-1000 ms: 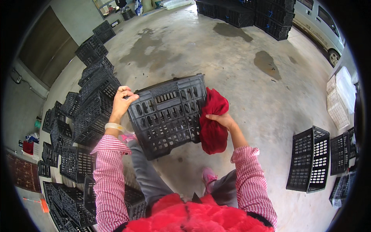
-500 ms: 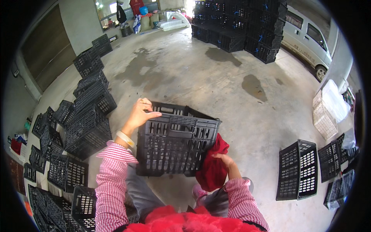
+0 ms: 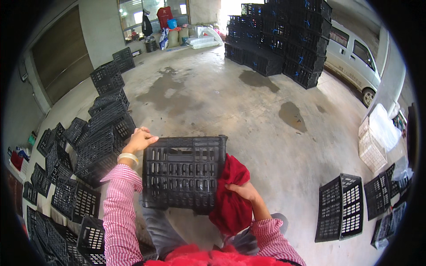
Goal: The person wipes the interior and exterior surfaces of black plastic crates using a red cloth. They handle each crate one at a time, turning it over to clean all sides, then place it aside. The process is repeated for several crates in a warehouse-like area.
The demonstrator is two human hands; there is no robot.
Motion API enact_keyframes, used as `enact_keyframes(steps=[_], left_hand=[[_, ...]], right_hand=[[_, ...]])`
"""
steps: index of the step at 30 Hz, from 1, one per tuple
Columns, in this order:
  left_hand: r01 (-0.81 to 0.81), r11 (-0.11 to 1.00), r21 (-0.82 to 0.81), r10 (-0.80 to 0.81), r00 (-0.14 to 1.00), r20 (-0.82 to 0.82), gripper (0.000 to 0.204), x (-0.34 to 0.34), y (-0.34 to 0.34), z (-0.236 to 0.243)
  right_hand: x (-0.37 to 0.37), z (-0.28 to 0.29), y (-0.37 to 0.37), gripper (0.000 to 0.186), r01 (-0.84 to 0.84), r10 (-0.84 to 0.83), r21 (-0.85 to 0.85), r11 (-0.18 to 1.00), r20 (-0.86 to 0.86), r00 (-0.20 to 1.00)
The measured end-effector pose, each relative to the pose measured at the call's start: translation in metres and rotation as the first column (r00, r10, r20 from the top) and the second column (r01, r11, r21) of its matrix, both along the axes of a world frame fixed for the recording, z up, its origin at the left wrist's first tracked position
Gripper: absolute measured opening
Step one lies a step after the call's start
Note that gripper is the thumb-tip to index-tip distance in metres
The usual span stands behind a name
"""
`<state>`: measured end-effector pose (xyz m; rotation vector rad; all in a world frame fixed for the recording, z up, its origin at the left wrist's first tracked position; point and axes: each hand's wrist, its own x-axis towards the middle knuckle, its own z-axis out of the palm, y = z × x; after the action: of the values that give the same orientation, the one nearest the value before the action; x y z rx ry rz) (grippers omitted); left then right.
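A black slatted plastic crate (image 3: 184,175) is held up in front of my legs, one long side facing me and its inside hidden. At its upper left corner, my left hand (image 3: 141,140) is closed on the rim. My right hand (image 3: 243,191) grips a bunched dark red cloth (image 3: 228,213), which lies against the crate's right side. The right fingers are partly sunk in the folds of the cloth.
Many black crates (image 3: 100,155) crowd the floor on my left. A tall crate stack (image 3: 306,48) stands far off, beside a parked van (image 3: 355,55). To the right are a black crate (image 3: 339,206) and a white basket (image 3: 372,146). Wet patches (image 3: 292,116) mark the concrete.
The crate has turned, so its open top no longer shows, and it sits further left with my left hand. The cloth and my right hand have also shifted left. The view has tilted slightly upward.
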<state>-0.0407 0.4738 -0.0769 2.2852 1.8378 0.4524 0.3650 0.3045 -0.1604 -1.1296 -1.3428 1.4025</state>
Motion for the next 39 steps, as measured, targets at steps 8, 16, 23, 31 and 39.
enact_keyframes(steps=[8,16,23,31,39], left_hand=[[0.467,0.884,0.034,-0.468,0.882,0.059,0.047,0.168,-0.001,0.006],[0.378,0.926,-0.004,-0.378,0.924,-0.064,0.065,0.260,-0.040,0.001],[0.291,0.956,0.031,-0.287,0.953,-0.097,0.065,0.221,-0.036,0.013],[0.100,0.979,0.179,-0.109,0.993,0.039,0.035,0.151,-0.002,0.009],[0.021,0.988,0.152,-0.060,0.966,0.253,0.048,0.081,0.028,0.009]], right_hand=[[0.014,-0.016,-0.030,0.061,-0.005,-0.004,-0.110,0.994,-0.077,0.997],[0.004,-0.032,-0.038,0.065,0.060,-0.066,-0.073,0.996,-0.081,0.995],[-0.002,0.026,-0.020,0.061,0.114,-0.093,0.117,0.987,-0.174,0.980],[-0.060,0.088,0.096,0.060,0.113,-0.034,0.617,0.779,-0.139,0.990],[-0.128,0.066,0.088,0.061,-0.123,-0.166,0.576,0.808,0.423,0.891]])
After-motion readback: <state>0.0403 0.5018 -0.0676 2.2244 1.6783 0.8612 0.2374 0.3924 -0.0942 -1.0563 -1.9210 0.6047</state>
